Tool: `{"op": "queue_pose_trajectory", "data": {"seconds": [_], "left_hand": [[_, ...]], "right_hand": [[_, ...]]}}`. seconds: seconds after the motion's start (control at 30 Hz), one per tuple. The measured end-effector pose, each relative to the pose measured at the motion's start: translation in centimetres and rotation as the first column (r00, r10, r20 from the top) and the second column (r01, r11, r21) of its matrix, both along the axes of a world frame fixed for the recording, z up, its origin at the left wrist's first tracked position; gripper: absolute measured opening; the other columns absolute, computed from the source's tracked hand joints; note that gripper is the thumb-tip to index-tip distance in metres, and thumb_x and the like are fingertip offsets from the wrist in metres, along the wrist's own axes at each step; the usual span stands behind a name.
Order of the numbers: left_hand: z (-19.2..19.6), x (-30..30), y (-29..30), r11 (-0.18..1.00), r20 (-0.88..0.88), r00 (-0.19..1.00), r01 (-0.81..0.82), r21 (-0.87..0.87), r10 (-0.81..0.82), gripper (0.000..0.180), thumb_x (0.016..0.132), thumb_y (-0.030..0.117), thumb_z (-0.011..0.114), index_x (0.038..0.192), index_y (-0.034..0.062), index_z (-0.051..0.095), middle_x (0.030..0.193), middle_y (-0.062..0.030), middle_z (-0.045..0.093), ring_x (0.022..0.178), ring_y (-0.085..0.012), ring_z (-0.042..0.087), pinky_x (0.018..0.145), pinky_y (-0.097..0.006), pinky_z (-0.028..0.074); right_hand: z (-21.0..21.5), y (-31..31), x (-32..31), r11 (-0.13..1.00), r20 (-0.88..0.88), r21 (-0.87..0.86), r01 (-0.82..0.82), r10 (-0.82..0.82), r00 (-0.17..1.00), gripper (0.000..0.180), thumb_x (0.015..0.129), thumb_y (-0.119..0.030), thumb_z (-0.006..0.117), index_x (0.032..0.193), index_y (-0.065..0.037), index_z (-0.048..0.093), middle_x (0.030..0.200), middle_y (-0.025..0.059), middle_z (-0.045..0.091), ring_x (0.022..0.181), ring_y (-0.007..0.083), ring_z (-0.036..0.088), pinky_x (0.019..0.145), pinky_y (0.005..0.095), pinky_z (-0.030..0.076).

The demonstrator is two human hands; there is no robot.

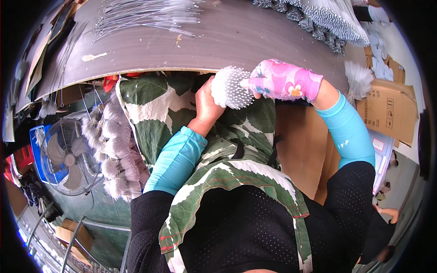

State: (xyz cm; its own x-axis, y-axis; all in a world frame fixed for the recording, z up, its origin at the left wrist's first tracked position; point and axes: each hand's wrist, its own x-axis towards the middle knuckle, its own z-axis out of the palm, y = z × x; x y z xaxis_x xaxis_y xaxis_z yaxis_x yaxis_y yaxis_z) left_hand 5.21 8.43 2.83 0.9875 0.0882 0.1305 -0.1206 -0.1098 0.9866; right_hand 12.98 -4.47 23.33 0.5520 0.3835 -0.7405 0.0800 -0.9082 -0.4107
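A single head-worn fisheye view looks steeply down, close over the person's chest and apron (191, 118), facing the counter (218, 41) edge ahead.

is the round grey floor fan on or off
Cannot tell: the round grey floor fan shows its blades behind the grille, but one frame doesn't settle it.
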Motion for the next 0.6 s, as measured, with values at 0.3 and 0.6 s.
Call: {"op": "queue_pose_trajectory", "data": {"seconds": [0.3,0.6], "left_hand": [[-0.08,0.01,0.04,1.0,0.012,1.0,0.004,0.008,-0.005,0.025,0.071,0.006,0.068,0.095,0.0057,0.061,0.086,-0.011,0.064,0.077,-0.0255,0.063,0.072,-0.03,0.049],[0.01,0.0,-0.02,1.0,0.014,1.0,-0.001,0.019,0.001,0.029,0.069,0.007,0.07,0.096,0.0061,0.06,0.087,-0.0109,0.064,0.079,-0.0255,0.063,0.072,-0.031,0.049]], "right_hand": [[0.01,0.64,0.34,0.997,0.015,-0.015,-0.072,0.072,0.997,0.044,0.083,-0.042,0.058,0.069,-0.001,0.064,0.058,0.0061,0.056,0.056,0.0149,0.053,0.056,0.0316,0.043],[-0.15,0.19,0.07,1.0,-0.028,-0.019,0.021,-0.021,0.999,0.048,0.084,-0.045,0.059,0.066,-0.001,0.062,0.057,0.0052,0.054,0.056,0.0141,0.051,0.058,0.0311,0.043]]}}
